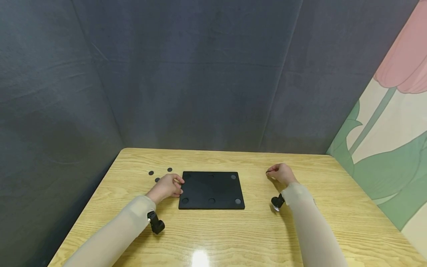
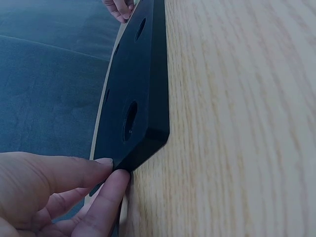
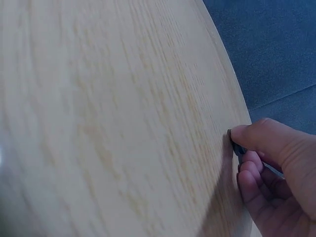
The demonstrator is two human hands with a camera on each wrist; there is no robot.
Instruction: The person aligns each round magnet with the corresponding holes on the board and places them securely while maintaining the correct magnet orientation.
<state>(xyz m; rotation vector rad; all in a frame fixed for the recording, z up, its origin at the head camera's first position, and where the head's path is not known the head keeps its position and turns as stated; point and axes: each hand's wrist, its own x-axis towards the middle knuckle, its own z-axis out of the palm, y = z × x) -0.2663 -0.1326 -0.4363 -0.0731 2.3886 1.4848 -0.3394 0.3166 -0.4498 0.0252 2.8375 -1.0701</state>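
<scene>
A flat black board (image 1: pixel 213 187) with round recesses along its far and near edges lies on the table. Grey discs fill its two right-hand recesses, the near one (image 1: pixel 238 201) paler than the far one (image 1: pixel 233 177). At the board's left edge, my left hand (image 1: pixel 168 185) pinches the rim between thumb and finger, as the left wrist view also shows. Off to the right of the board, my right hand (image 1: pixel 280 173) pinches a small dark disc (image 3: pixel 238 147) close over the table; the fingers hide part of it.
Several loose dark discs (image 1: pixel 169 170) lie on the wooden table (image 1: pixel 213 233) beyond my left hand. Dark grey cloth (image 1: pixel 186 81) rises behind the table and at the left. A flower-patterned panel (image 1: pixel 383 148) stands along the right side.
</scene>
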